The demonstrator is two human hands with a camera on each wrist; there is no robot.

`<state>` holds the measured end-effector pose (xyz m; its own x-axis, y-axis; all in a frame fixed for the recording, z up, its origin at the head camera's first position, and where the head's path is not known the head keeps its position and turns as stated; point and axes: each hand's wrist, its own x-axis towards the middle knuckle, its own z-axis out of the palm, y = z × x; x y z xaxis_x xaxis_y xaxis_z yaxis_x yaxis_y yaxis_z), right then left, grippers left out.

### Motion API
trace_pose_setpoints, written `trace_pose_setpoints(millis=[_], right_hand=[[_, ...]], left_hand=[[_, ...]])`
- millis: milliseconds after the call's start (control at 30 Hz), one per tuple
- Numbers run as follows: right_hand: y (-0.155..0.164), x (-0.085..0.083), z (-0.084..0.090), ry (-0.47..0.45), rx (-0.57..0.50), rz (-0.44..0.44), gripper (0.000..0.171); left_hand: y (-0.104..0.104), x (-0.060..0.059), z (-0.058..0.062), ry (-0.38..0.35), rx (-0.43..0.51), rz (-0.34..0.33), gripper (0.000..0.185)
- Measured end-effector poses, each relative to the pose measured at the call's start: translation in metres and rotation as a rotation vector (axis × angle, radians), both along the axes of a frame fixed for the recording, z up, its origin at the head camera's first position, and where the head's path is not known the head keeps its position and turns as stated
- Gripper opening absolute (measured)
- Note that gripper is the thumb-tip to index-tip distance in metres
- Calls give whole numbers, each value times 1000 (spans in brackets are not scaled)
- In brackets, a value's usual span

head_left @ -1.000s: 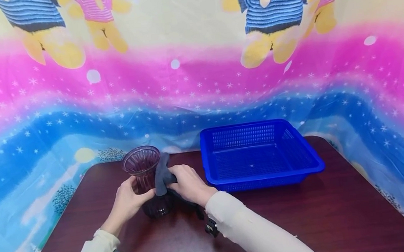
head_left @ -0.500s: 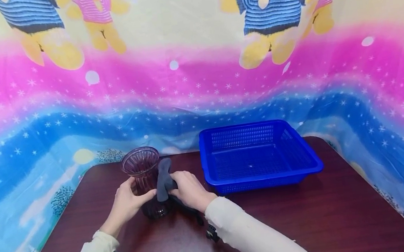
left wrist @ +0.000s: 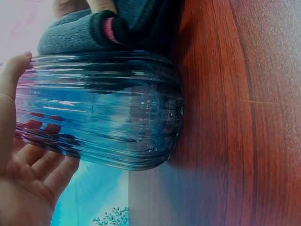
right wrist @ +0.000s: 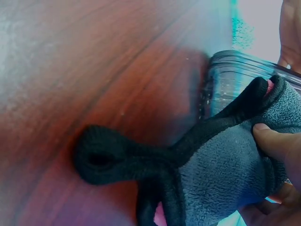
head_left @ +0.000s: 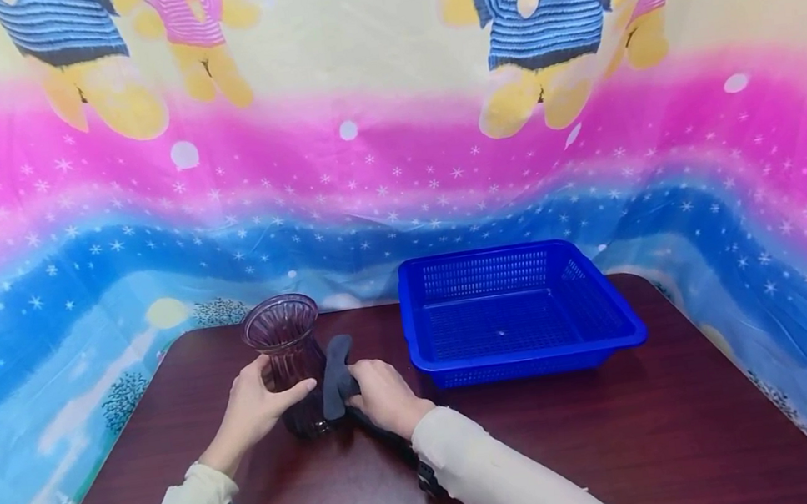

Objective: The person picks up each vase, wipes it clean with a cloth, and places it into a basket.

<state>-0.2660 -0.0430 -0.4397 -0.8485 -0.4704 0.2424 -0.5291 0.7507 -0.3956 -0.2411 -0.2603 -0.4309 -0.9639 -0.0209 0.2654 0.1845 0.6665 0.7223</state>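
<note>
A purple-tinted ribbed glass vase (head_left: 283, 334) with a flared rim stands upright on the left part of the table. My left hand (head_left: 259, 400) grips it around the middle, thumb in front and fingers behind. In my right hand (head_left: 389, 395) is a bunched grey cloth (head_left: 338, 378) with dark edging, pressed against the vase's right side low on the body. The left wrist view shows the cloth (left wrist: 70, 35) lying along the clear ribbed glass (left wrist: 103, 108). A loose dark fold of the cloth (right wrist: 103, 155) hangs down near the table in the right wrist view.
A blue plastic basket (head_left: 529, 352) with perforated walls stands at the back right of the dark wood table (head_left: 624, 443). Behind the table hangs a curtain (head_left: 364, 173) printed with bears and snowflakes.
My right hand and the cloth have slid down the vase's side, from just below the rim to lower on the body. My left hand and the vase have stayed in place.
</note>
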Motion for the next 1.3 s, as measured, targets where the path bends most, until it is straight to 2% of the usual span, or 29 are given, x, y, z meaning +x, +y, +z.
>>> trace_pose_setpoints(millis=[433, 667, 1100, 1300], right_hand=[[0, 0, -16, -7, 81, -2, 14], [2, -3, -22, -5, 98, -12, 15], [1, -3, -16, -46, 128, -14, 15], [2, -5, -11, -87, 100, -7, 13]], left_hand=[[-1, 0, -2, 6, -3, 1, 68], [0, 0, -2, -7, 26, -5, 68], [0, 1, -2, -21, 17, 2, 71], [0, 0, -3, -20, 15, 1, 73]])
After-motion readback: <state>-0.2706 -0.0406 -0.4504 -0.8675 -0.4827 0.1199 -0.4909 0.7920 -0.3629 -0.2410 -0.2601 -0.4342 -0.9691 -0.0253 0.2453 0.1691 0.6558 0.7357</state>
